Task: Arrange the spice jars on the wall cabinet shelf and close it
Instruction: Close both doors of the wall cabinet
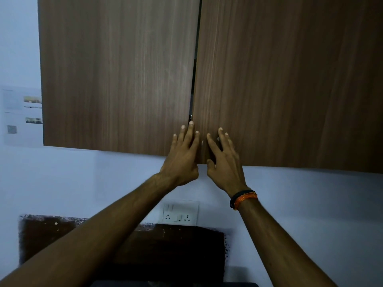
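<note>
Fingers (183,133) of both hands lie straight and spread, flat on the cabinet doors' lower corners.
Above the fingertips a thin dark gap between left door (116,75) and right door (290,79) remains; jars are hidden behind, closing seems nearly done.

A home kitchen: wood-grain wall cabinet (116,75), painted wall, switch-and-socket plate (180,213) below

Wall (310,204): pale bluish-white, dimly lit.
Switch and socket plate (180,213): white, mounted on the wall.
Dark panel (165,249): directly below the plate.
Printed sheets (20,114): far up-left of the plate.
</note>
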